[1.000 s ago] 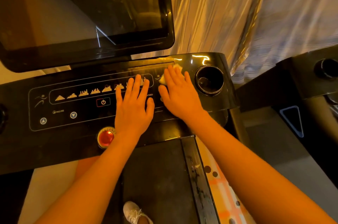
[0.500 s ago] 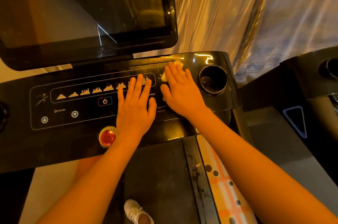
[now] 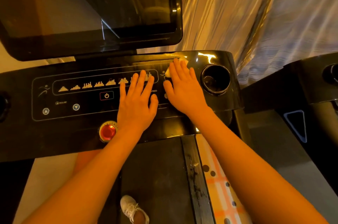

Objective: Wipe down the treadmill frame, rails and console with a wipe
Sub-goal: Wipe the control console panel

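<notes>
1. Fingers (image 3: 180,70) of the right hand (image 3: 184,90) lie straight and close together, pressing flat on a pale wipe (image 3: 184,62). Only the wipe's edges show, past the fingertips and beside the forefinger.
2. That wipe lies on the glossy black console (image 3: 82,128), toward its right end, between the row of lit symbols (image 3: 87,85) and the round cup holder (image 3: 215,79).
3. Fingers (image 3: 141,81) of the left hand (image 3: 137,103) are straight and slightly spread, flat on the console and holding nothing. Their tips cover the right end of the symbol row. The two hands are just beside each other, apart.
4. A power button (image 3: 106,95) sits just left of the left hand, and a red emergency button (image 3: 108,131) sits at the console's front edge by the left wrist.
5. The console's back right corner carries a bright yellow glare.
6. A dark screen (image 3: 91,4) stands above the console's back edge.
7. Below the front edge run the belt (image 3: 155,178) and a smeared side rail (image 3: 193,178). A white shoe (image 3: 133,209) stands on the belt.
8. A shiny pleated curtain (image 3: 237,13) hangs behind, a checked mat (image 3: 219,187) lies right of the rail, and a second black machine (image 3: 311,86) stands at the right.
</notes>
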The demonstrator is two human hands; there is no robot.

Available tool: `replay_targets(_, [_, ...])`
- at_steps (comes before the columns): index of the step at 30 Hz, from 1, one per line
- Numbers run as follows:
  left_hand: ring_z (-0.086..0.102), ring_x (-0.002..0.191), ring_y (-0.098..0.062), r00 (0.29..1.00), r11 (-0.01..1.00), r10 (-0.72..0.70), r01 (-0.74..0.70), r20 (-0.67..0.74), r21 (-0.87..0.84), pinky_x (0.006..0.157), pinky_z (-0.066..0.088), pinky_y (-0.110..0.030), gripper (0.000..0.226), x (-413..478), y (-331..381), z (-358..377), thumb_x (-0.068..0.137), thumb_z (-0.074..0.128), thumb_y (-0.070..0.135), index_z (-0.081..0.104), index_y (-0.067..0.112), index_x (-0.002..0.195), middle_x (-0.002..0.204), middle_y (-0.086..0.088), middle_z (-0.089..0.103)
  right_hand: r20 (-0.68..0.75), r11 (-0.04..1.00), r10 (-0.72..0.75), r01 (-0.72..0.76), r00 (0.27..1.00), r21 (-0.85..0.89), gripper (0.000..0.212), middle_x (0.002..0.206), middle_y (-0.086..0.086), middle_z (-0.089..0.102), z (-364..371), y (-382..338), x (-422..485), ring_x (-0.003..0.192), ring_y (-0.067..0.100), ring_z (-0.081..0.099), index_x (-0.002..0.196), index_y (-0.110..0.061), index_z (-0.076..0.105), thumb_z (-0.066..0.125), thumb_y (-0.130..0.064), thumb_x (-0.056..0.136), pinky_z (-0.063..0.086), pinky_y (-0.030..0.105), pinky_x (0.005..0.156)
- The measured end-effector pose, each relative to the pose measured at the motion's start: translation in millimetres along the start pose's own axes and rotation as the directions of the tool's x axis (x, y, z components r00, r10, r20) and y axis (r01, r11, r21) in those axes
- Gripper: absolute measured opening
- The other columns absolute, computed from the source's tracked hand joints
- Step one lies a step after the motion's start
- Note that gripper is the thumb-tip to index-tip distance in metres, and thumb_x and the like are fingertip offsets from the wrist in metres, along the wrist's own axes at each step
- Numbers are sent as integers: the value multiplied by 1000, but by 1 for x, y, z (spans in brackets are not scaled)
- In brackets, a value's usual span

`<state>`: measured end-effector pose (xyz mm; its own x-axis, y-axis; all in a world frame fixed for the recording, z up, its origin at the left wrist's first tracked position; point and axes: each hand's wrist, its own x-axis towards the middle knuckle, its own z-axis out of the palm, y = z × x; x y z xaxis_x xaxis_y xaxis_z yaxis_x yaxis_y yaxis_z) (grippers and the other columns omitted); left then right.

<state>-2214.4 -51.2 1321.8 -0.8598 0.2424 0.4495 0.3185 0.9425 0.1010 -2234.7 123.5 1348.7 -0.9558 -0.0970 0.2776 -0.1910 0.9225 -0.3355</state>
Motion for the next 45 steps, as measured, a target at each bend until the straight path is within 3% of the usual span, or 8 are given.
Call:
replay_targets(4, [16, 155, -26, 1000, 1000, 1, -2, -11, -7, 125, 9, -55, 58, 1, 0, 0, 103, 30, 40, 31, 20, 158, 167, -9, 23, -33, 999, 33, -33, 999, 4, 62, 170, 14, 13, -9, 5, 40, 158, 31, 6, 162, -8, 18, 31, -38, 109, 5, 47, 126])
replay_targets(14, [16, 155, -26, 1000, 999, -21, 20, -15, -37, 125, 10, -54, 58, 2, 2, 0, 103, 30, 41, 33, 21, 157, 166, -8, 24, 121, 994, 58, -69, 991, 89, 68, 170, -5, -12, 19, 6, -137, 153, 8, -24, 163, -25, -4, 20, -51, 105, -20, 27, 119])
replay_targets(21, [17, 155, -26, 1000, 1000, -24, 24, -12, -12, 124, 10, -53, 58, 1, 2, 0, 103, 30, 41, 33, 21, 157, 166, -8, 24, 29, 997, 64, -65, 998, 37, 65, 172, 5, 2, 8, 6, -47, 158, 21, -8, 164, -16, 9, 30, -44, 109, -15, 33, 120])
replay_targets(24, [17, 155, -26, 1000, 999, -27, 27, -15, -21, 124, 10, -53, 58, 2, 3, -1, 103, 30, 41, 34, 21, 157, 166, -8, 24, 49, 994, 50, -55, 998, 96, 66, 172, 0, -5, 15, 4, -84, 156, 14, -17, 164, -20, 2, 26, -47, 109, -21, 27, 118])
replay_targets(28, [18, 155, -26, 999, 999, -25, 24, -20, -24, 124, 10, -52, 57, 2, 2, -1, 103, 31, 40, 36, 21, 156, 166, -8, 26, 115, 986, 90, -105, 989, 129, 68, 169, -7, -14, 28, 3, -153, 154, 8, -22, 162, -25, -3, 19, -54, 104, -16, 29, 122])
replay_targets(37, [17, 155, -26, 999, 999, -19, 18, -28, -30, 125, 10, -53, 56, 1, 2, 0, 104, 33, 39, 35, 21, 157, 166, -8, 25, 60, 984, 116, -123, 991, 130, 67, 172, 2, -5, 26, -9, -109, 156, 16, -17, 165, -18, 4, 25, -45, 107, -19, 32, 119])
replay_targets(42, [17, 155, -26, 999, 1000, -16, 15, -31, -25, 125, 10, -53, 56, 0, 2, 0, 104, 33, 38, 35, 21, 157, 166, -8, 25, 97, 998, -30, 24, 995, 63, 65, 171, -3, -2, 31, 2, -135, 157, 13, -13, 164, -21, 8, 22, -47, 107, -10, 38, 125])
replay_targets(45, [17, 155, -26, 999, 1000, -18, 18, -29, -17, 124, 9, -53, 55, 1, 3, 1, 104, 33, 38, 35, 21, 157, 166, -8, 25, 63, 997, 42, -46, 997, 54, 64, 171, -4, -2, 23, 17, -119, 156, 11, -16, 164, -23, 7, 20, -47, 107, -18, 33, 121])
